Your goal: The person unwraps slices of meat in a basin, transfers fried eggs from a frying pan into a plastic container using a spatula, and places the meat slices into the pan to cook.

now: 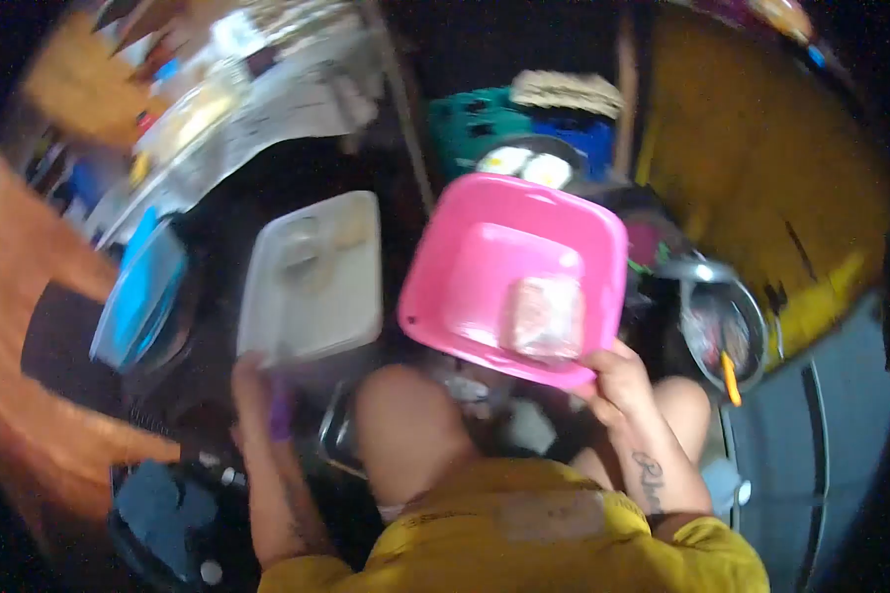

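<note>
Head view: pink basin (470, 282) at the right hand (618, 378), white tray (341, 311) at the left hand (251, 393).
The right hand grips the basin's near corner, a pale pack (547, 314) inside just ahead; the left's hold is too blurred to tell.

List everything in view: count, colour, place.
Basin: one, pink, centre.
Packet: one, pale pink, inside basin.
Tub: one, whitish, left of basin.
Container: at least one, blue, far left.
Crates: at least two, green and blue, beyond basin.
Rounded items: two, white, beyond basin.
Pot: one, silvery, right.
Handle: one, orange, at pot's rim.
Panel: one, yellowish, upper right.
Clutter: uncountable, mixed, upper left.
Shirt: one, yellow, bottom.
Knees: two, bare, below basin.
Left hand: one, bare, tub's near-left corner.
Right hand: one, bare, gripping basin's edge.
</note>
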